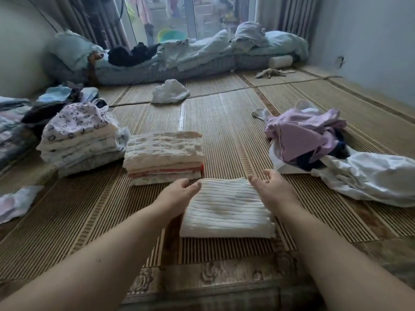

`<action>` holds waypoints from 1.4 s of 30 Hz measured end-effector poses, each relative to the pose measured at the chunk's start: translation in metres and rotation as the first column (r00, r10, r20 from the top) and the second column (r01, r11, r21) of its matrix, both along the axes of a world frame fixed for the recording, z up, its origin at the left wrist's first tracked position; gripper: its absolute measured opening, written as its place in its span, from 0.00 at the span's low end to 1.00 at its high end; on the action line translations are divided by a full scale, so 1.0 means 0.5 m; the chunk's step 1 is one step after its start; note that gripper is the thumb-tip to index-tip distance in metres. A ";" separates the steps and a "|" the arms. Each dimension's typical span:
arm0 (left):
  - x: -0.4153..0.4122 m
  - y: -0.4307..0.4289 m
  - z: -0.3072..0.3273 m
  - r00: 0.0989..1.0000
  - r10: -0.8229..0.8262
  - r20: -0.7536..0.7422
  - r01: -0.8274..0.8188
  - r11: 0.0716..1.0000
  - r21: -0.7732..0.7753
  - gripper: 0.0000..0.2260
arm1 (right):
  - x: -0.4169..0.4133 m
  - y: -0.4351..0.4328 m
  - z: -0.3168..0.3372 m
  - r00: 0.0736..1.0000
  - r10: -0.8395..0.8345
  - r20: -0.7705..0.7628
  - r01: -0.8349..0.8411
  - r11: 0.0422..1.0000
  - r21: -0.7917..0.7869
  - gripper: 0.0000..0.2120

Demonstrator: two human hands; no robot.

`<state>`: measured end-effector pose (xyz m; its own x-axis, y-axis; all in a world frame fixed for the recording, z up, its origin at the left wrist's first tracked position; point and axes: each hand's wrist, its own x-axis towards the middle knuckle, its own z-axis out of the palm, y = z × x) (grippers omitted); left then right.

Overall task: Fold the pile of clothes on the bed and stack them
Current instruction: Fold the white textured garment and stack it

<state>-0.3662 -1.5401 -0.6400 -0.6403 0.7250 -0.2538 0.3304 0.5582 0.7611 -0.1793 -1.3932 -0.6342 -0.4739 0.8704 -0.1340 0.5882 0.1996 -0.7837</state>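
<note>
Folded striped cloth [226, 209] lies flat on the mat [224, 122] between both hands. The left hand [179, 191] touches its far left corner with bent fingers; whether it grips, I cannot tell. The right hand [269, 182] is spread loose just beside its far right corner. A folded stack [164, 153] stands just beyond the cloth's left corner, an unfolded pile [310, 140] lies to its right, and bare mat runs straight beyond.

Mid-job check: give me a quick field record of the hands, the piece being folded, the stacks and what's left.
current piece: folded striped cloth, flat on the mat
left hand: at its far left corner, grip unclear
right hand: open, beside its far right corner
finished stacks: two, cream stack and patterned stack to its left
unfolded: purple and white pile on the right; white garment farther off
</note>
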 end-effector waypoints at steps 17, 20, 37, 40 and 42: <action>0.053 -0.058 -0.006 0.902 -0.140 0.409 0.021 0.959 0.283 0.30 | -0.001 -0.059 -0.008 0.965 0.198 -0.170 -0.217 0.971 -0.097 0.24; 0.042 -0.068 0.002 0.943 -0.163 0.292 0.015 0.894 0.449 0.31 | -0.015 -0.067 0.013 0.912 0.223 -0.344 -0.256 0.965 -0.054 0.24; -0.335 -0.026 0.060 0.938 0.191 -0.290 -0.133 0.969 0.208 0.30 | -0.495 0.031 0.087 0.898 0.436 0.057 -0.430 0.843 0.322 0.30; -0.368 -0.006 0.050 0.859 0.037 -0.511 -0.067 0.997 -0.040 0.41 | -0.515 0.046 0.044 0.881 0.407 0.243 -0.461 0.854 0.241 0.47; -0.393 0.019 0.044 0.754 -0.202 -0.625 0.071 0.971 -0.227 0.45 | -0.522 0.057 0.028 0.855 0.403 0.327 -0.468 0.871 0.151 0.55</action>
